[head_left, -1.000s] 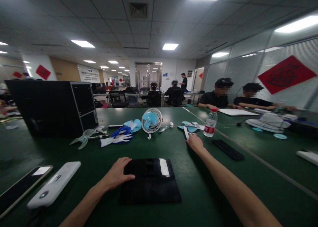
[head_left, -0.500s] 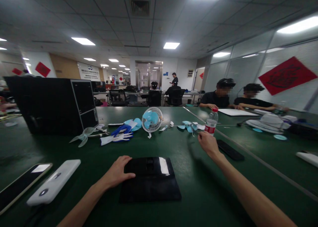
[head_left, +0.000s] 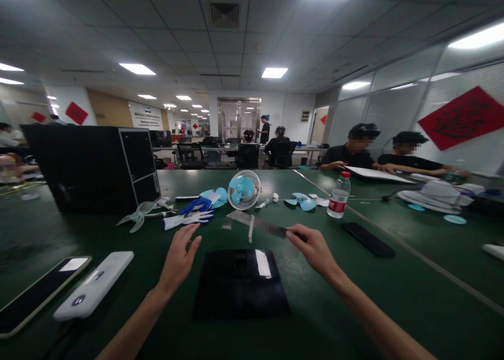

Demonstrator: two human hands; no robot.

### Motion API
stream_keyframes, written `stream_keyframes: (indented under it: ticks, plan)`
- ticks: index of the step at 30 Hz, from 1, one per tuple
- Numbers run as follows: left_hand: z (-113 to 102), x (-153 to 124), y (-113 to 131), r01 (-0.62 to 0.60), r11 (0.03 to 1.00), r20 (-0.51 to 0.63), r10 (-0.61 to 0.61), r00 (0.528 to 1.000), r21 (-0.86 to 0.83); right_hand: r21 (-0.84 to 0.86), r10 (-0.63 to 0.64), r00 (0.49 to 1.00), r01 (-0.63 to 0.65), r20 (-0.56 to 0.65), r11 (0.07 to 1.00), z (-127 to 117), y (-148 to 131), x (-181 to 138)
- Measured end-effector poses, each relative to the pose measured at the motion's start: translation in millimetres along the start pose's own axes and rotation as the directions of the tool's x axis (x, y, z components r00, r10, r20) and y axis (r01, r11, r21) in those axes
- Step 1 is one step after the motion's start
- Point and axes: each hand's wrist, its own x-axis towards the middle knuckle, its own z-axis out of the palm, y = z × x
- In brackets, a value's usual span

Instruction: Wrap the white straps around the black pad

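Observation:
My right hand (head_left: 312,247) pinches one end of a thin, see-through film sheet (head_left: 255,224) and holds it in the air above the table, stretched out to the left. A narrow white tab hangs from the sheet. Below it a black flat tablet-like device (head_left: 240,286) with a white sticker lies on the green table (head_left: 354,292). My left hand (head_left: 179,257) is lifted off the device's left corner, fingers spread and held apart, empty, a little short of the sheet's free end.
Two phones (head_left: 92,284) lie at the left front, another black phone (head_left: 368,239) at the right. Further back are a small blue fan (head_left: 244,190), gloves (head_left: 189,215), fan blades (head_left: 301,201), a water bottle (head_left: 338,194) and a black computer case (head_left: 98,166). Two people sit at the far right.
My right hand drew back from beside the bottle toward the middle, bringing the film sheet over the device. My left hand rose off the black device and opened.

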Motion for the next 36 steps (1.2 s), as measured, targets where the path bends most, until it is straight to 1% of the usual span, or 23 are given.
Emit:
stream_keyframes:
  ticks: [2,5,7,10,13,15,16,17,18,20,21,22,23,24,25,27,29,32,36]
  plan:
    - [-3.6,-0.7,5.3,-0.008,0.999,0.008,0.009,1.000,-0.049,0.092,-0.012,0.997,0.005,0.078,0.996,10.2,-4.6,-2.3]
    - [-6.3,-2.6,14.2,0.000,0.994,0.108,0.012,0.994,-0.107,0.191,-0.017,0.986,-0.016,0.168,0.981,19.8,-7.2,-5.0]
    - [-7.0,-3.9,20.0,0.001,0.991,0.156,0.020,0.988,-0.134,0.223,-0.015,0.979,-0.030,0.201,0.974,23.0,-7.5,-6.1]
    - [-8.7,-5.3,27.5,0.020,0.986,0.185,0.011,0.983,-0.168,0.233,-0.017,0.977,-0.034,0.214,0.972,25.0,-8.1,-6.9]
    - [-13.6,-5.2,33.2,0.091,0.980,0.225,-0.050,0.973,-0.177,0.257,0.016,0.972,-0.077,0.234,0.963,24.3,-8.4,-7.6]
    - [-18.5,-4.9,35.2,0.180,0.963,0.307,-0.113,0.945,-0.201,0.301,0.078,0.958,-0.164,0.277,0.939,22.7,-6.8,-9.0]
    - [-20.8,-5.0,35.4,0.238,0.946,0.381,-0.142,0.913,-0.218,0.325,0.118,0.944,-0.220,0.307,0.920,21.7,-5.3,-10.1]
    - [-22.6,-5.3,34.7,0.302,0.924,0.475,-0.162,0.865,-0.233,0.342,0.156,0.926,-0.278,0.345,0.898,20.7,-3.4,-11.6]
    - [-23.7,-6.1,33.3,0.366,0.900,0.577,-0.173,0.798,-0.237,0.345,0.188,0.901,-0.333,0.392,0.877,19.8,-1.4,-13.5]
    - [-23.5,-8.5,28.6,0.471,0.857,0.754,-0.167,0.635,-0.207,0.309,0.229,0.832,-0.423,0.506,0.852,19.0,2.8,-18.1]
    - [-22.4,-10.0,25.8,0.503,0.845,0.815,-0.159,0.558,-0.179,0.272,0.236,0.793,-0.447,0.562,0.852,19.3,4.7,-20.6]
    - [-20.7,-11.5,22.9,0.522,0.840,0.856,-0.158,0.493,-0.146,0.229,0.241,0.757,-0.458,0.607,0.859,20.2,6.5,-23.1]
    - [-18.8,-12.9,20.4,0.530,0.841,0.880,-0.165,0.446,-0.111,0.186,0.248,0.727,-0.460,0.640,0.868,21.8,8.3,-25.4]
    - [-17.0,-14.0,18.3,0.529,0.845,0.892,-0.175,0.416,-0.081,0.148,0.255,0.706,-0.455,0.660,0.878,23.9,10.0,-27.3]
    - [-15.3,-14.7,16.8,0.524,0.850,0.898,-0.186,0.399,-0.057,0.116,0.263,0.695,-0.447,0.669,0.887,26.4,11.8,-28.8]
    - [-13.0,-15.3,15.2,0.505,0.863,0.897,-0.204,0.391,-0.024,0.071,0.275,0.694,-0.425,0.665,0.902,31.9,15.4,-30.5]
    - [-11.9,-15.2,15.0,0.476,0.879,0.895,-0.209,0.395,-0.005,0.040,0.267,0.714,-0.381,0.647,0.924,36.7,18.5,-30.9]
    - [-11.2,-15.2,14.9,0.428,0.904,0.885,-0.207,0.417,0.010,-0.014,0.253,0.745,-0.311,0.618,0.950,41.1,20.8,-30.9]
    - [-10.6,-16.3,15.2,0.347,0.938,0.865,-0.186,0.466,0.015,-0.088,0.258,0.778,-0.255,0.573,0.963,43.1,19.0,-31.6]
